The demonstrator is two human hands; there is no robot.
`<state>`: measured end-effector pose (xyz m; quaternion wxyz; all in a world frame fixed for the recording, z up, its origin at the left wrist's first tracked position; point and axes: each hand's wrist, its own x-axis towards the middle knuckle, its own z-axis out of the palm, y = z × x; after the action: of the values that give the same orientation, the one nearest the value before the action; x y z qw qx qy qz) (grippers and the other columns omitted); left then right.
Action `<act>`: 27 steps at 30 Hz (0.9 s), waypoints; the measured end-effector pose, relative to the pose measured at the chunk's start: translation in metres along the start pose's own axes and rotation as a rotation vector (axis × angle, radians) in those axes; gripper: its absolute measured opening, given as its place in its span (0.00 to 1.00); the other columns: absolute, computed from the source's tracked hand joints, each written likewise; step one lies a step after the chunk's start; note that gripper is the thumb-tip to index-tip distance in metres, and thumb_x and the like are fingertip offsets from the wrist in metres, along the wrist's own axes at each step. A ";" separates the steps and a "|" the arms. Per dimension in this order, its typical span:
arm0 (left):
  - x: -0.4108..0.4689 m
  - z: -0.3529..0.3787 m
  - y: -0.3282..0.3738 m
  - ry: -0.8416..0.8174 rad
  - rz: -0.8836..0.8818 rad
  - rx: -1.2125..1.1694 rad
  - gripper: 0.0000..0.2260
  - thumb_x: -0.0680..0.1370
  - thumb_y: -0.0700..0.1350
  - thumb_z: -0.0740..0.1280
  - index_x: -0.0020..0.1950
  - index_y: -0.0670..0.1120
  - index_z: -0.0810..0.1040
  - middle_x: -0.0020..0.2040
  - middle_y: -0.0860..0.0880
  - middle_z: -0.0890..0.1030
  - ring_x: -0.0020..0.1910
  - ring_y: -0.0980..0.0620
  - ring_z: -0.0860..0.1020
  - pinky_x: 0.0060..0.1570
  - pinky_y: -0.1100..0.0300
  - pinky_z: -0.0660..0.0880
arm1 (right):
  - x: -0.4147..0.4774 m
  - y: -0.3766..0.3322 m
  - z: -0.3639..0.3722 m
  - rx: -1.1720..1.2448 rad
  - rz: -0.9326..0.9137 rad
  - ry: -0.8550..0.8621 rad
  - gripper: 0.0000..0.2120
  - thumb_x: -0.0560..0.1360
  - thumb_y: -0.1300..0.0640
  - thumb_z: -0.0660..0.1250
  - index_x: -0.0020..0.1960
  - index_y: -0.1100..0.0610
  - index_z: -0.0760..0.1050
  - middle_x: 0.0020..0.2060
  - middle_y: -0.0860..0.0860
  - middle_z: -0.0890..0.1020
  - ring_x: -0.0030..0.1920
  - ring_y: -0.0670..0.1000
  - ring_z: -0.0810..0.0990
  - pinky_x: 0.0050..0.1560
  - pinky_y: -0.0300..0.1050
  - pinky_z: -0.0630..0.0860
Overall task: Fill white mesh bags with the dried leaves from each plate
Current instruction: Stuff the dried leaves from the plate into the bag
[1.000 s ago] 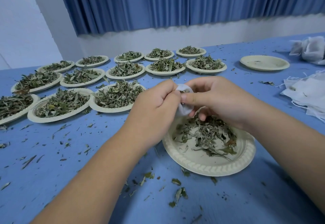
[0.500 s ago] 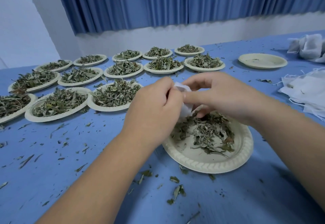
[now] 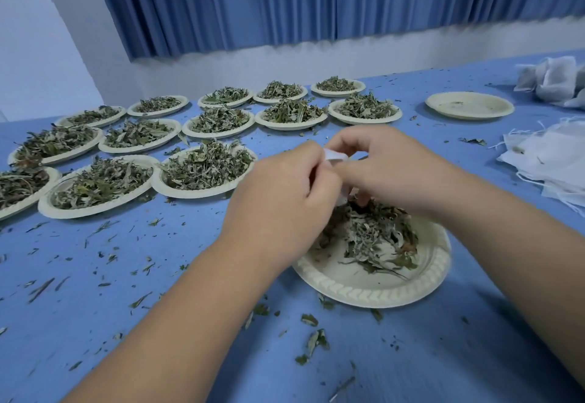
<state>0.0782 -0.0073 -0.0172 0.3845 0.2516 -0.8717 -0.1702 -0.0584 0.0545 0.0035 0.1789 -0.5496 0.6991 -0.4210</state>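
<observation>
We are pinching the bag (image 3: 334,156) with left hand (image 3: 285,200) and right hand (image 3: 389,168) above the plate (image 3: 373,291) near the table (image 3: 126,276) front edge — if either pinch is slipping, leaves (image 3: 373,238) are likely spilling out.

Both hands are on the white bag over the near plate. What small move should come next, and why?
Probably the right hand should dip to pinch dried leaves from the near plate while the left hand holds the white mesh bag open: both hands pinch it right above that plate's leaves.
</observation>
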 end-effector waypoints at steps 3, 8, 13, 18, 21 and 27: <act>0.001 -0.004 -0.004 0.024 -0.112 -0.057 0.14 0.74 0.55 0.55 0.34 0.48 0.69 0.26 0.52 0.72 0.29 0.53 0.70 0.32 0.50 0.71 | -0.008 -0.002 -0.017 -0.002 0.010 -0.060 0.10 0.68 0.43 0.71 0.43 0.49 0.79 0.40 0.47 0.83 0.32 0.45 0.79 0.30 0.37 0.75; 0.000 -0.003 0.000 -0.031 -0.098 -0.067 0.15 0.74 0.56 0.55 0.38 0.48 0.73 0.30 0.49 0.79 0.33 0.48 0.78 0.38 0.45 0.75 | -0.008 -0.006 -0.005 -0.179 0.014 0.097 0.13 0.68 0.41 0.67 0.40 0.51 0.78 0.33 0.49 0.82 0.25 0.44 0.76 0.29 0.44 0.75; -0.004 0.002 0.002 -0.052 -0.040 0.036 0.12 0.76 0.55 0.59 0.38 0.50 0.73 0.28 0.52 0.77 0.32 0.51 0.75 0.35 0.49 0.75 | -0.004 0.001 0.005 -0.060 0.086 0.024 0.04 0.74 0.60 0.66 0.42 0.52 0.76 0.33 0.49 0.80 0.26 0.51 0.81 0.29 0.42 0.79; -0.003 -0.003 0.001 0.009 -0.106 0.024 0.10 0.75 0.52 0.62 0.36 0.49 0.75 0.29 0.51 0.77 0.30 0.50 0.75 0.33 0.49 0.75 | -0.003 0.004 -0.008 0.087 0.102 -0.016 0.07 0.70 0.64 0.66 0.44 0.55 0.79 0.31 0.49 0.80 0.29 0.50 0.80 0.33 0.44 0.79; -0.003 -0.003 0.002 -0.014 -0.127 0.040 0.11 0.72 0.56 0.61 0.35 0.50 0.74 0.27 0.52 0.75 0.30 0.50 0.73 0.33 0.52 0.74 | -0.004 0.005 -0.010 0.110 0.079 -0.064 0.08 0.69 0.67 0.66 0.43 0.56 0.79 0.33 0.51 0.80 0.28 0.46 0.76 0.28 0.36 0.74; -0.001 -0.003 0.003 -0.040 -0.187 0.022 0.11 0.69 0.56 0.60 0.36 0.49 0.73 0.28 0.52 0.76 0.32 0.50 0.77 0.34 0.52 0.75 | -0.006 0.004 -0.024 0.056 0.058 -0.180 0.08 0.70 0.54 0.74 0.49 0.52 0.80 0.41 0.50 0.82 0.36 0.46 0.79 0.36 0.39 0.76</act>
<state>0.0806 -0.0045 -0.0147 0.3468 0.3326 -0.8538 -0.2006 -0.0760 0.0694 0.0125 0.2684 -0.5597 0.6836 -0.3839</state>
